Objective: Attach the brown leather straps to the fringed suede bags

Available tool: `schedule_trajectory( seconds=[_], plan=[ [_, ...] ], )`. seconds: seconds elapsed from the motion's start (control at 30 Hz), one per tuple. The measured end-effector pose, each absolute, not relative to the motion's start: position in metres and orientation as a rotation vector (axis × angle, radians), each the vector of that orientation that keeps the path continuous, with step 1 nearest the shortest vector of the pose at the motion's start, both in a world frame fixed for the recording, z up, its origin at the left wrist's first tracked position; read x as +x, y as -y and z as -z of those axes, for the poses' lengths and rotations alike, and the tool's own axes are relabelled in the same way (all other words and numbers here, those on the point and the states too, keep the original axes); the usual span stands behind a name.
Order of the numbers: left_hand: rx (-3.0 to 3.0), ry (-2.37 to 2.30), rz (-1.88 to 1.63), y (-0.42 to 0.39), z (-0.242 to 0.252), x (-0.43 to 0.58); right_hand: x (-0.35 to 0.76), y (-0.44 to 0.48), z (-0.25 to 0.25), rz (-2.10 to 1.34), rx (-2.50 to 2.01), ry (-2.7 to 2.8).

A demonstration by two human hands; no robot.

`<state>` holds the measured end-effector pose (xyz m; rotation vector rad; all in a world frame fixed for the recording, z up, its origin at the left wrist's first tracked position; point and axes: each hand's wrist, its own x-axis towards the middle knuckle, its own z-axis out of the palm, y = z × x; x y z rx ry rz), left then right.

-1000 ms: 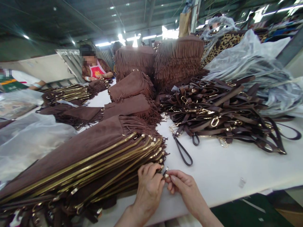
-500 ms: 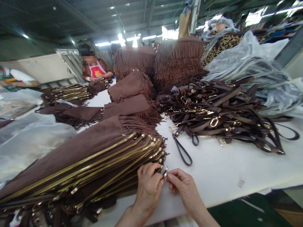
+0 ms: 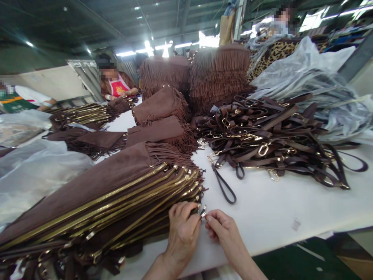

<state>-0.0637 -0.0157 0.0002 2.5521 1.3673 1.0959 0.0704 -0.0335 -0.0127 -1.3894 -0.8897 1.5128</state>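
A stack of brown fringed bags [image 3: 116, 167] with gold zippers [image 3: 125, 198] lies before me on the left. At its near right corner my left hand [image 3: 183, 229] is closed around a zipper end [image 3: 203, 212], a short dark tab with a shiny metal tip. My right hand [image 3: 223, 229] pinches at the same metal tip from the right, thumb against forefinger. Whether a separate small piece sits between those fingertips is too small to tell. Both hands are just above the white table.
Dark brown leather straps [image 3: 262, 140] with gold clips are heaped at the right. Fringed bags [image 3: 220, 77] are piled at the back. Clear plastic sheeting [image 3: 320, 81] lies far right, more plastic [image 3: 43, 167] at left. Across the table a person [image 3: 118, 85] handles brown pieces.
My hands have barely moved and keep the same hold on the zipper end. In the background, people at the far left and far right have shifted.
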Motion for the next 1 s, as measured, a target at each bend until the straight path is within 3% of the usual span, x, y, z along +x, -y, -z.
schedule_trajectory(
  seconds=[0.57, 1.0],
  plan=[
    [2.669, -1.283, -1.234, 0.019, 0.009, -0.066, 0.081, 0.029, 0.006, -1.838, -1.325, 0.643],
    [2.636, -1.268, -1.221, 0.018, 0.011, -0.066, 0.075, 0.023, 0.003, -1.761, -1.441, 0.685]
  ],
)
